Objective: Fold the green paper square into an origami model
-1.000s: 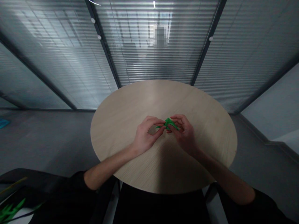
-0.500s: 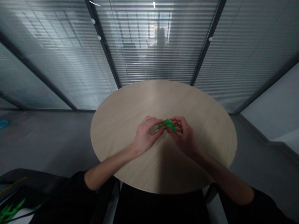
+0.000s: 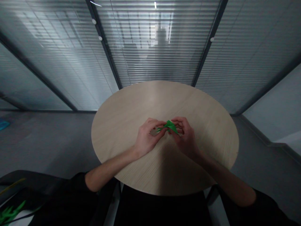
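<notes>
A piece of folded green paper (image 3: 169, 126), possibly origami, sits between my two hands above the middle of a round pale wooden table (image 3: 202, 106). My left hand (image 3: 150, 135) pinches its left end with curled fingers. My right hand (image 3: 184, 135) holds its right side, with the fingertips bent over the fold. The fingers hide much of the paper, so its full shape cannot be made out.
Glass partitions with blinds and dark frames stand behind the table, with a person's figure (image 3: 161, 40) beyond them. A dark surface (image 3: 28, 188) at lower left holds a spiky green item (image 3: 9, 212). A small blue object (image 3: 3, 125) lies far left on the grey floor.
The green paper has shifted slightly in my fingers, and its thin left tip shows again. My right hand sits a little lower than a second ago.
</notes>
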`<move>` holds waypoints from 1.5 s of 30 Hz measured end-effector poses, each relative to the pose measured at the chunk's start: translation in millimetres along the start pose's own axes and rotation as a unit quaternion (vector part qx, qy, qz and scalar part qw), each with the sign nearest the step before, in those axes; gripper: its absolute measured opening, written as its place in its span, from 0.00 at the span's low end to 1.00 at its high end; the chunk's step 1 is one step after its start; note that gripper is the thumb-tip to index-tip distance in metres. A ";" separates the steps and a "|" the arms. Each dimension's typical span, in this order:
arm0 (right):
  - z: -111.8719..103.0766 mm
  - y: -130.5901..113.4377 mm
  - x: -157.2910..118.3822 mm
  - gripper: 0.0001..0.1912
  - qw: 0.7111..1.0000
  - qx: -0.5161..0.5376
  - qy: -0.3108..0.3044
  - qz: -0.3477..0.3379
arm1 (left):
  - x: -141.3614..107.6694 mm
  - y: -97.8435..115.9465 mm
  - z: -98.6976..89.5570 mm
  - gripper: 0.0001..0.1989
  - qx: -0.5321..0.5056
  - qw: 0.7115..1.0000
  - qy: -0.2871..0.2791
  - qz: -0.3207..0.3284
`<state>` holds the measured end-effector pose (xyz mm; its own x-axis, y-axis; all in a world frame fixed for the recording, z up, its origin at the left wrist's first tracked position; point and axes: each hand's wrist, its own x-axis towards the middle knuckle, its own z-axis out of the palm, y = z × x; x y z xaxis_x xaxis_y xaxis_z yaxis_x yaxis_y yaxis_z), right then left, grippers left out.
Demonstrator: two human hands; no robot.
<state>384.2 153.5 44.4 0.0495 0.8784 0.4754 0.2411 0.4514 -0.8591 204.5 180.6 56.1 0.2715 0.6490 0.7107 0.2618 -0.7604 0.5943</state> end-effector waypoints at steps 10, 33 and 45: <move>-0.3 -1.3 -0.3 0.16 1.000 -0.002 -0.001 0.004 | -0.4 -2.1 -0.2 0.12 0.008 1.000 -0.003 -0.017; 0.7 1.5 -0.8 0.16 1.000 0.000 -0.001 0.013 | -0.3 0.7 -1.8 0.09 0.017 1.000 -0.006 0.007; -0.2 2.2 -0.8 0.16 1.000 -0.005 -0.002 0.010 | -0.8 -1.0 -0.7 0.10 -0.003 1.000 0.007 -0.022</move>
<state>384.9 153.7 42.2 0.0496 0.8880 0.4571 0.2491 0.4322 -0.8667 203.4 180.8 55.1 0.2472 0.6810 0.6892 0.2676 -0.7316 0.6270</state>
